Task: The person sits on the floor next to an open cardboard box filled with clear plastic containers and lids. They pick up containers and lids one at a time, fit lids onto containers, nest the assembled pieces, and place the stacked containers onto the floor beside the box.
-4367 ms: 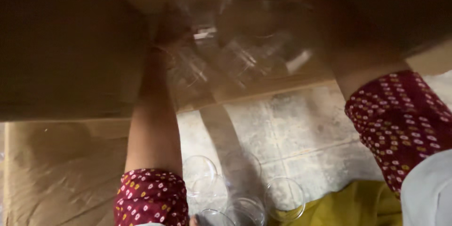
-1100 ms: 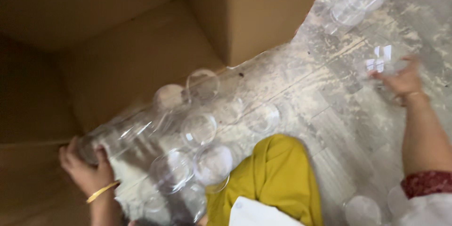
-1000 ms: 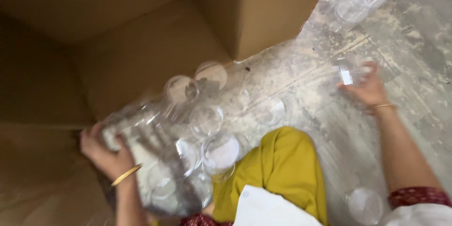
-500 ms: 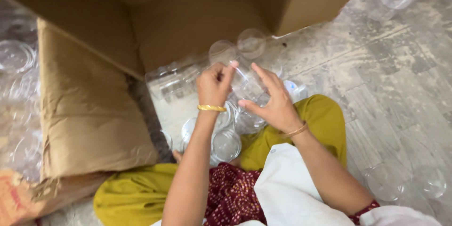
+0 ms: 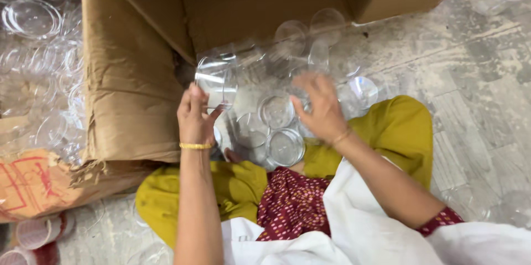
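Left hand (image 5: 194, 118) at centre frame, grip closed on a clear plastic cup (image 5: 217, 80), held up just in front of the open cardboard box (image 5: 138, 77). Right hand (image 5: 321, 111) right of centre, fingers spread and blurred, grip open over a cluster of loose clear cups (image 5: 276, 127) on the floor (image 5: 470, 93), beside the yellow-clad knees (image 5: 398, 127).
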